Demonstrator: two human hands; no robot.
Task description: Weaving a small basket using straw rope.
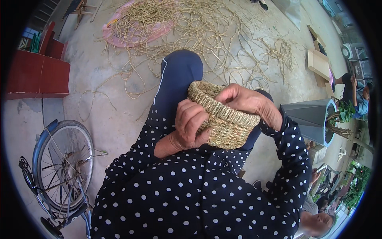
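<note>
A small round basket of woven straw cord, with a thick braided rim, is held tilted over my lap. Around its left side my left hand is closed, fingers bent over the wall and thumb low on the outside. My right hand reaches over the rim from the right. Its fingers are curled down into the basket's opening, and the basket wall hides their tips. Whatever those fingertips pinch cannot be made out.
Loose straw cord lies tangled over the concrete floor, partly on a pink sheet. A bicycle wheel stands at left, below a red box. At right are a grey planter, an opened carton and other people.
</note>
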